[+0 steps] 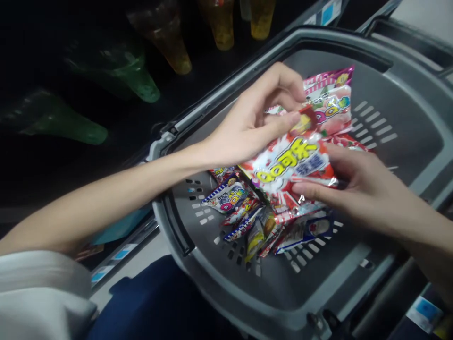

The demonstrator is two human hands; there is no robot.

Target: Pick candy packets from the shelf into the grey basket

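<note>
My right hand [354, 184] is closed on a red and white gummy candy packet [286, 165] with yellow lettering, its thumb across the front. The thumb and bent fingers of my left hand [258, 113] close on the upper edge of this packet. Just beyond them is a pink gummy candy packet [336, 111]; whether my left fingers touch it too, I cannot tell. Below both hands, several more small candy packets [230, 200] stand and lean together in a grey shopping basket [219, 283]. Part of this pile is hidden by my hands and the packet.
Dark shelving along the left carries bottles with amber [222, 33] and green [141, 80] bottoms. Blue and white price labels [331, 12] line the shelf edge. The basket has a raised rim and slotted walls, with a black handle [406, 38] at its far right.
</note>
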